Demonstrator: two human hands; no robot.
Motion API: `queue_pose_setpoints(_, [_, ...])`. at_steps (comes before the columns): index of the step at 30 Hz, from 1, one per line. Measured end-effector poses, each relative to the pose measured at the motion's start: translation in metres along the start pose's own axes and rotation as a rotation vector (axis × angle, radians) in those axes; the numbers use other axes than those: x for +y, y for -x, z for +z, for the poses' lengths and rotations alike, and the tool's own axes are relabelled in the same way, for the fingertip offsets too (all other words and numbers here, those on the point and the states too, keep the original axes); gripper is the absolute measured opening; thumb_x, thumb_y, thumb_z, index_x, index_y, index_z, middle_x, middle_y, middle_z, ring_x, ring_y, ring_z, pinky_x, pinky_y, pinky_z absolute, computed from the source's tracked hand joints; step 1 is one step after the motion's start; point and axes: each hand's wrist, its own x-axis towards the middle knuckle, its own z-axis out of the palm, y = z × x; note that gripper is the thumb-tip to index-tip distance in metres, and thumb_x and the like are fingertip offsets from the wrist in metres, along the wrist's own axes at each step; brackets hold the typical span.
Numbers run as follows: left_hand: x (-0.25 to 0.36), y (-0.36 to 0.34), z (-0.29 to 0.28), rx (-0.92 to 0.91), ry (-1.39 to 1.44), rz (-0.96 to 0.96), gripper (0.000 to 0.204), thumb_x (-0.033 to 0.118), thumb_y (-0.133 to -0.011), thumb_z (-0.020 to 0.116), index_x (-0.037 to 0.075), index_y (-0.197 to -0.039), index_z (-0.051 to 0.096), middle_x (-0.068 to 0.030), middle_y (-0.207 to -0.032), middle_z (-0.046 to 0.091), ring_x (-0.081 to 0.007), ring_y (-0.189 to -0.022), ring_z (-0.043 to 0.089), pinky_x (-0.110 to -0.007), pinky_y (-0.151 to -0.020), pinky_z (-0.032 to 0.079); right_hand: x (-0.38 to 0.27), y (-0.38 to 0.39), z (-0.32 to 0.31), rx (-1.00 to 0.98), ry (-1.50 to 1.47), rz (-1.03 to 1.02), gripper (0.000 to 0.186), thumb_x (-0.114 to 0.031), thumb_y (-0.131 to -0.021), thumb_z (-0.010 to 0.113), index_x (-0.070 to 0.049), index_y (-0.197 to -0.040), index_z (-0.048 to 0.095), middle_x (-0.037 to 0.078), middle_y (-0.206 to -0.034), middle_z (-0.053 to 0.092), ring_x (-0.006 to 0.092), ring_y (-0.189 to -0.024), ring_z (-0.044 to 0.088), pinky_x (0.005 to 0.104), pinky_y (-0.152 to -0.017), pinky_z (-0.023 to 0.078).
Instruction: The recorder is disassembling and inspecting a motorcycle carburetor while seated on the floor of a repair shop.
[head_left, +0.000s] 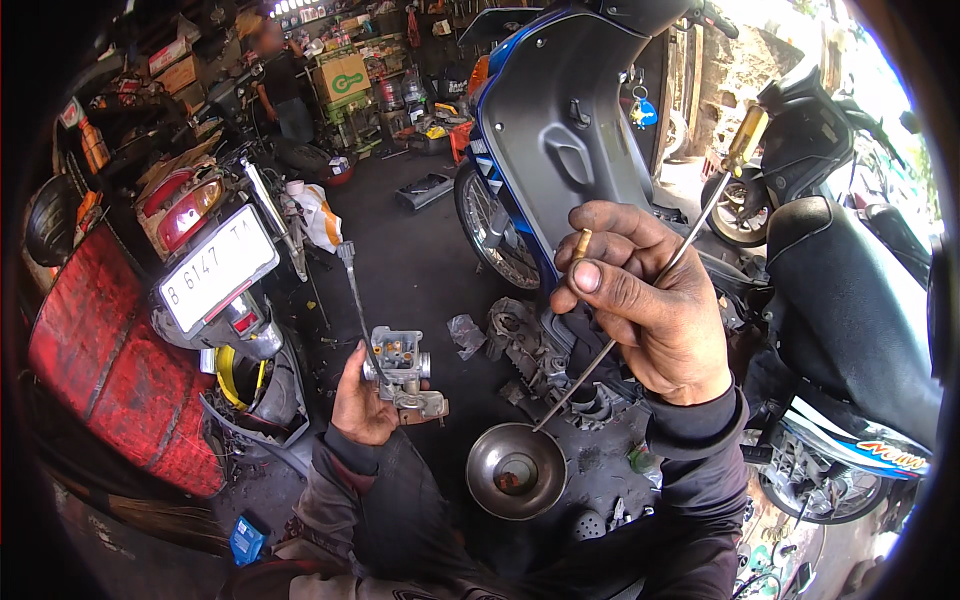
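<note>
My left hand (362,405) is closed around the side of a silver carburetor (400,358), its open underside facing up with brass parts inside. A black cable (356,290) runs up from beside the carburetor. Raised in front of the scooter, my right hand (655,310) pinches a small brass jet (582,243) between thumb and fingers. That same hand also holds a long screwdriver (748,138) with a yellow handle, its shaft slanting across the palm. The shaft's lower end points towards a round metal bowl (480,488) holding a little liquid and something too small to name.
A blue and black scooter (565,110) stands ahead, with greasy engine parts (545,360) below it. Another motorcycle (850,280) is at the right. On the left are a rear fender with a plate (218,268) and a red panel (130,360). A person (285,90) stands far back.
</note>
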Motion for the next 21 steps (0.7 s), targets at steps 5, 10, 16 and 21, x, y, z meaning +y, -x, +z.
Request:
queue_pose_setpoints(5, [0.0001, 0.0008, 0.0001, -0.015, -0.024, 0.01, 0.063, 0.062, -0.097, 0.038, 0.014, -0.133, 0.058, -0.01, -0.114, 0.068, -0.0328, -0.099, 0.067, -0.065, -0.084, 0.052, 0.0007, -0.0006, -0.0016, -0.007, -0.05, 0.003, 0.042, 0.002, -0.087, 0.07, 0.008, -0.126, 0.055, 0.014, -0.095, 0.068, 0.0221, -0.083, 0.073, 0.0142, -0.044, 0.038])
queue_pose_setpoints(10, [0.0002, 0.0005, -0.0009, -0.012, -0.06, 0.017, 0.064, 0.064, -0.096, 0.04, 0.015, -0.133, 0.057, -0.0079, -0.113, 0.068, -0.0299, -0.1, 0.067, -0.065, -0.085, 0.051, 0.0056, -0.001, -0.0052, 0.008, -0.072, -0.034, 0.037, 0.003, -0.087, 0.069, 0.008, -0.122, 0.058, 0.017, -0.098, 0.069, 0.0242, -0.086, 0.073, 0.0146, -0.047, 0.041])
queue_pose_setpoints(16, [-0.0009, -0.0005, -0.0016, 0.005, -0.065, 0.035, 0.063, 0.063, -0.096, 0.041, 0.016, -0.133, 0.058, -0.0077, -0.113, 0.068, -0.03, -0.099, 0.067, -0.065, -0.085, 0.051, 0.0056, -0.0015, -0.0044, 0.02, 0.027, -0.052, 0.032, 0.0, -0.089, 0.069, 0.008, -0.118, 0.061, 0.018, -0.1, 0.071, 0.0234, -0.088, 0.073, 0.0156, -0.05, 0.044])
queue_pose_setpoints(21, [-0.0005, 0.0016, 0.0019, 0.013, -0.049, 0.027, 0.062, 0.063, -0.096, 0.041, 0.016, -0.133, 0.058, -0.0078, -0.113, 0.068, -0.0304, -0.098, 0.067, -0.066, -0.084, 0.051, 0.0058, -0.0012, -0.0021, 0.062, 0.045, -0.047, 0.029, -0.004, -0.091, 0.069, 0.007, -0.116, 0.063, 0.016, -0.097, 0.071, 0.0162, -0.077, 0.07, 0.0153, -0.049, 0.041])
